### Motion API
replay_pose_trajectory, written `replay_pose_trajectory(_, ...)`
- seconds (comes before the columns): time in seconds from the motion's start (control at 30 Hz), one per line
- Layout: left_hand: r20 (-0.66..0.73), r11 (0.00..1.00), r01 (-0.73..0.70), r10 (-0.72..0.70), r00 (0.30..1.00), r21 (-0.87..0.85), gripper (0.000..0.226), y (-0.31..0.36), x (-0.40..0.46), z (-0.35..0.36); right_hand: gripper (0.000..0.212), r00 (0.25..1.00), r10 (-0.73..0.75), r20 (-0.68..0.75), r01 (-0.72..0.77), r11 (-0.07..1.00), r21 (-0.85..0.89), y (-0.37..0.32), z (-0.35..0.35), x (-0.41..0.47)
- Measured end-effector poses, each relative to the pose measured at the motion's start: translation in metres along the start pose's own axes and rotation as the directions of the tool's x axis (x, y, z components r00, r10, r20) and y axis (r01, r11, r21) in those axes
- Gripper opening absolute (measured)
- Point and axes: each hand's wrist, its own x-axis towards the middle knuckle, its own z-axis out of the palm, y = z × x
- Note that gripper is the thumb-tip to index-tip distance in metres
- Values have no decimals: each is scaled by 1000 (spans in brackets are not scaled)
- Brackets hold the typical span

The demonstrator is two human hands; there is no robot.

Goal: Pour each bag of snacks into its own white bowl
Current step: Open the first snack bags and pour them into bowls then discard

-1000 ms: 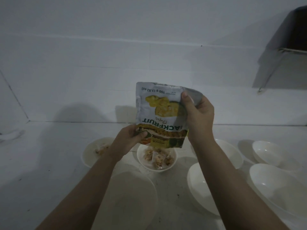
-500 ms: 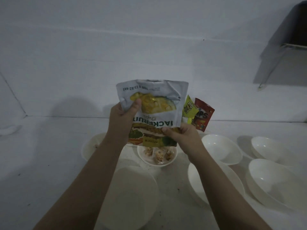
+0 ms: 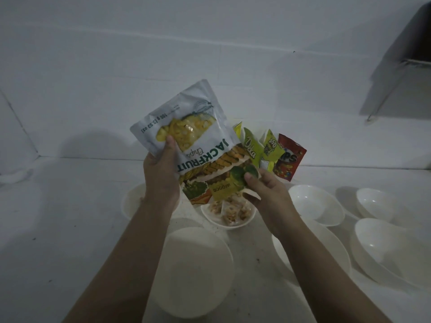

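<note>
A white and yellow jackfruit chips bag (image 3: 198, 145) hangs upside down and tilted above the counter. My left hand (image 3: 161, 173) grips its left side, thumb on the front. My right hand (image 3: 261, 190) pinches its lower right corner by the opening. Just below the opening stands a small white bowl (image 3: 227, 212) holding pale snack pieces. Another white bowl (image 3: 133, 201) with some snack in it sits to the left, mostly hidden by my left arm.
Against the back wall lean a green Deka bag (image 3: 251, 148), a green-yellow bag (image 3: 271, 148) and a red bag (image 3: 288, 159). Several empty white bowls surround: one near me (image 3: 196, 271), others at right (image 3: 314, 206), (image 3: 377, 203), (image 3: 394, 250).
My left hand moved from the bag's lower edge up to its left side. My right hand moved from the top down to the lower right corner. The bag has tilted, baring the bags behind.
</note>
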Motion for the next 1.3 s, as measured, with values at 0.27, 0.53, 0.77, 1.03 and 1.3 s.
replay_pose_trajectory(0.27,-72,989,93,-102,992,-117,38,-9,3,-9,14,997,-2,-80,-10,989,-147,12,21,-19)
replay_pose_trajectory(0.53,57,988,153,-153,987,-1,32,-31,-22,11,17,940,-193,-283,141,971,-195,-10,3,-54)
replay_pose_trajectory(0.77,349,993,55,-88,933,104,26,-65,-83,82,20,829,-318,-460,258,947,-191,-49,-71,-106)
replay_pose_trajectory(1.03,392,973,144,-205,897,180,8,-150,-188,186,22,645,-360,-674,315,929,-196,-98,-218,-205)
replay_pose_trajectory(1.3,593,931,268,-363,718,246,14,-225,-315,279,18,392,-325,-861,310,927,-209,-107,-334,-322)
